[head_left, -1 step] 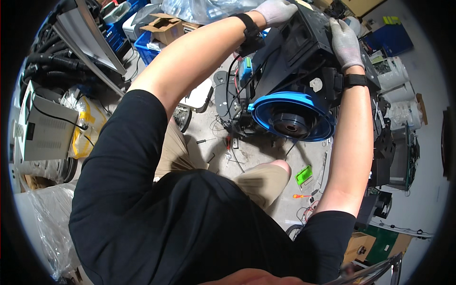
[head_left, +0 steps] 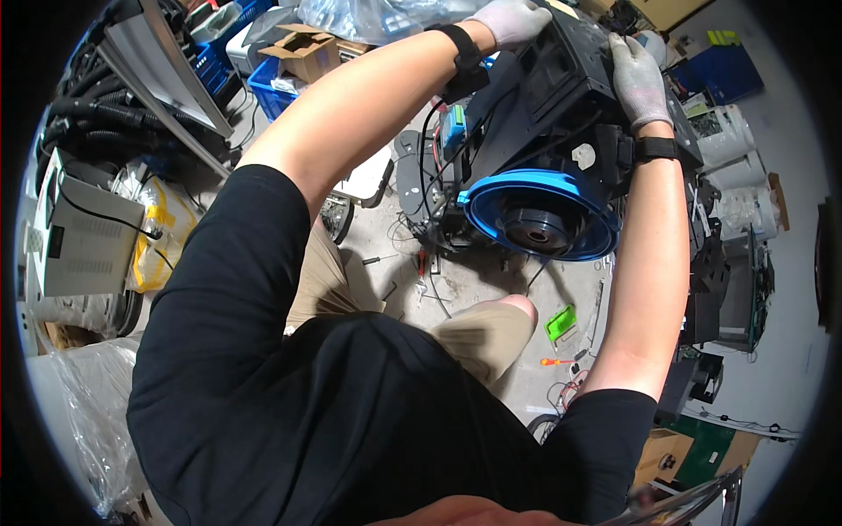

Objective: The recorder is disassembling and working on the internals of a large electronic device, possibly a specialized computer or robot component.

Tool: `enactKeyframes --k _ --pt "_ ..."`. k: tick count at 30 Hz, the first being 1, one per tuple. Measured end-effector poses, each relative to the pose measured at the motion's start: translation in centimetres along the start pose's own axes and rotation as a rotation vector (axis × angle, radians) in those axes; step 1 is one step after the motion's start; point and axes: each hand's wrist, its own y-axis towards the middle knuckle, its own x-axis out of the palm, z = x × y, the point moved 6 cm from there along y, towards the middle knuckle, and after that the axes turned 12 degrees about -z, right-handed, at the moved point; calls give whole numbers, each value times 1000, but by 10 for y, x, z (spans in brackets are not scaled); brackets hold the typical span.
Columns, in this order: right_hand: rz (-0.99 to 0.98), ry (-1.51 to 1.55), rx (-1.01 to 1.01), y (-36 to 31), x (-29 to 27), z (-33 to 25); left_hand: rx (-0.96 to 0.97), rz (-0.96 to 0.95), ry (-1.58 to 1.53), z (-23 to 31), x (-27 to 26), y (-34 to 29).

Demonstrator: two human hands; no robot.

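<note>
The gloved left hand [head_left: 511,22] and right hand [head_left: 640,83] are placed at the upper part of a black machine [head_left: 548,83]. A blue ring [head_left: 526,180] is at its nearer end. A green piece [head_left: 560,323] lies on the floor [head_left: 465,285].

"What's that machine [head_left: 548,83] made of?"
"Plastic by the look of it, mostly matt. The blue ring [head_left: 539,182] is smoother, with a soft gloss."
"And the gloves [head_left: 641,88]?"
"Knitted cloth, dull."
"That box [head_left: 309,61]?"
"Matt cardboard. The clear bag [head_left: 373,17] is thin, creased plastic film, quite shiny."
"The floor [head_left: 469,285]?"
"Matt and scuffed. The hoses [head_left: 105,112] are ribbed, with a slight sheen."
</note>
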Motion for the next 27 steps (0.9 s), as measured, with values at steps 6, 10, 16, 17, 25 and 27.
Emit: enactKeyframes --k 6,10,16,17,25,27 --pt "-38 -3 11 2 -1 -1 78 163 265 -12 13 11" --pt "4 -36 -2 0 -3 -2 -24 35 116 -45 15 19" --pt "-39 39 -18 9 2 12 -70 -184 354 -108 9 -91" --pt "-19 23 -30 10 2 14 -96 -232 406 -120 12 -117" --pt "17 35 -22 12 3 19 -1045 -531 182 -247 7 -321" --pt "15 36 -20 13 3 20 -1152 -352 168 -279 -2 -358"
